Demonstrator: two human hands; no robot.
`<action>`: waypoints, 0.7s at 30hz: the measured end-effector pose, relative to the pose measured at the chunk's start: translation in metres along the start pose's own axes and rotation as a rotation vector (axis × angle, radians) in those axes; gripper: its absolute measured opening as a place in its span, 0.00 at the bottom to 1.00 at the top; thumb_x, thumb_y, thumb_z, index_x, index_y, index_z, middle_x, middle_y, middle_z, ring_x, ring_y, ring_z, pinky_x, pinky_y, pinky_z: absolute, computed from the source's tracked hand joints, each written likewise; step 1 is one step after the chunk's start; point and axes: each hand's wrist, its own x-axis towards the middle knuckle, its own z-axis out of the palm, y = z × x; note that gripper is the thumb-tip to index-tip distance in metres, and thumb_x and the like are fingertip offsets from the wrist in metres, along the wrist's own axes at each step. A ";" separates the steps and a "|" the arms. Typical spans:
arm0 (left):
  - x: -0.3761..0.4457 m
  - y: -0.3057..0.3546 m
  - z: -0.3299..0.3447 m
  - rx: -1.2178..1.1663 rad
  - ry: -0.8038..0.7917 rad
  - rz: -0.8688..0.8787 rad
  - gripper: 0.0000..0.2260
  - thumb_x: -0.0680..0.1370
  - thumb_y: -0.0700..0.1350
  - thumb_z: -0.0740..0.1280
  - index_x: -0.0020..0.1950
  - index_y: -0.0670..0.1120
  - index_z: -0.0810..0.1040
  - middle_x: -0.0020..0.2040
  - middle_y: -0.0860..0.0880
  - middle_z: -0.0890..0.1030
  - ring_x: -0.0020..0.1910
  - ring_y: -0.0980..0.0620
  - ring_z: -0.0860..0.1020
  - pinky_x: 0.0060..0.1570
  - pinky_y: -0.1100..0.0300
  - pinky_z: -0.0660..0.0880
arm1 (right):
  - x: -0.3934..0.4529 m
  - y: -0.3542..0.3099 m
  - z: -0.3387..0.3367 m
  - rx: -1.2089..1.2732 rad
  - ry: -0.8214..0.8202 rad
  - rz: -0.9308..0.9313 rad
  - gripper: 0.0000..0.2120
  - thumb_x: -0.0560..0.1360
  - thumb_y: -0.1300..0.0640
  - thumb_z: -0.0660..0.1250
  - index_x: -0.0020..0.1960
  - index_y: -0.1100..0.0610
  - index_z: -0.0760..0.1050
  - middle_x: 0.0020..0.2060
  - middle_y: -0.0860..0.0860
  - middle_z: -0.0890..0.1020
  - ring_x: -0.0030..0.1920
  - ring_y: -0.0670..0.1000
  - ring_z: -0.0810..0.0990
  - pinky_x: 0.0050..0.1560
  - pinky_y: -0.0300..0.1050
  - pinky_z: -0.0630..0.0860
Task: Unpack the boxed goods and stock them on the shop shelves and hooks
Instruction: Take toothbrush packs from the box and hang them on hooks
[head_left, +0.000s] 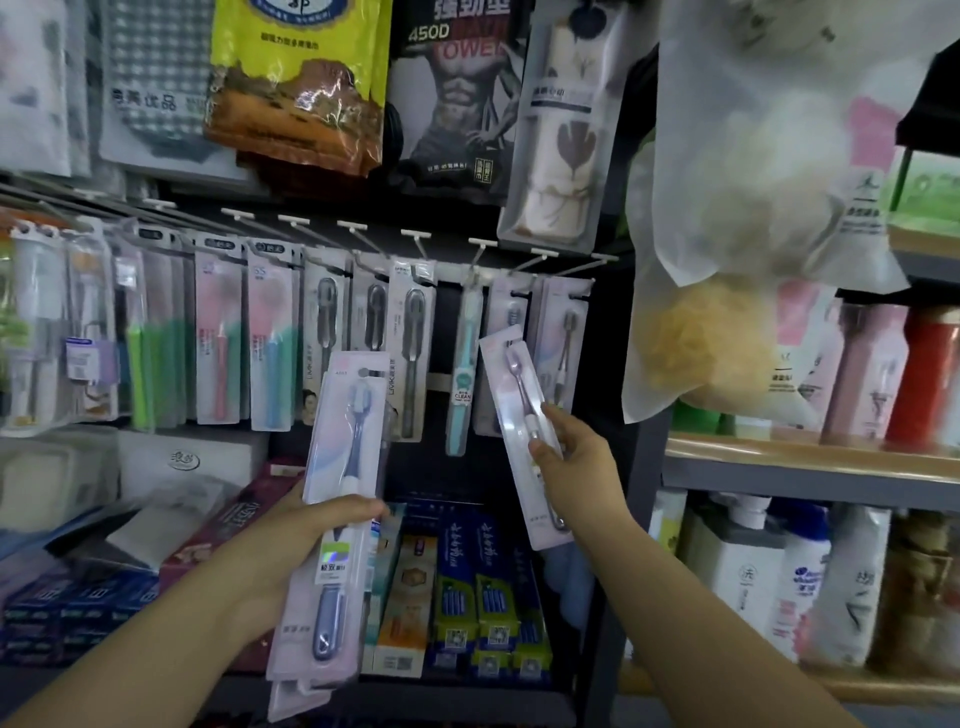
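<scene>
Label "CLEAN" on teal toothbrush (460, 374)

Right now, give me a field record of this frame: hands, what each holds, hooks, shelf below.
left hand: grips a stack of toothbrush packs, blue brush in front, held upright
right hand: pinches a single toothbrush pack, pink brush, tilted, top end near the hooks
hook row: hung with toothbrush packs; pack in right hand not yet hung
shelf below: toothpaste boxes standing on end
right shelves: white bottles
</scene>
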 end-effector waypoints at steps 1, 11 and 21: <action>0.005 0.001 0.000 -0.030 0.003 0.012 0.45 0.34 0.58 0.80 0.49 0.42 0.84 0.43 0.48 0.86 0.45 0.55 0.82 0.39 0.66 0.74 | 0.005 -0.002 -0.001 -0.001 0.007 -0.008 0.21 0.80 0.60 0.62 0.72 0.52 0.66 0.70 0.48 0.70 0.64 0.45 0.71 0.49 0.24 0.70; 0.038 0.003 -0.036 -0.050 0.014 0.052 0.50 0.37 0.56 0.83 0.59 0.45 0.79 0.45 0.44 0.85 0.41 0.53 0.84 0.31 0.68 0.76 | 0.052 -0.009 0.016 0.117 0.054 -0.003 0.20 0.80 0.61 0.62 0.70 0.48 0.69 0.68 0.46 0.70 0.54 0.41 0.72 0.50 0.30 0.69; 0.053 -0.002 -0.066 0.014 0.095 0.049 0.43 0.48 0.57 0.82 0.61 0.49 0.77 0.52 0.45 0.84 0.54 0.48 0.81 0.51 0.56 0.75 | 0.074 -0.005 0.033 0.227 0.121 -0.023 0.20 0.79 0.63 0.62 0.69 0.50 0.70 0.69 0.48 0.70 0.67 0.44 0.68 0.61 0.35 0.65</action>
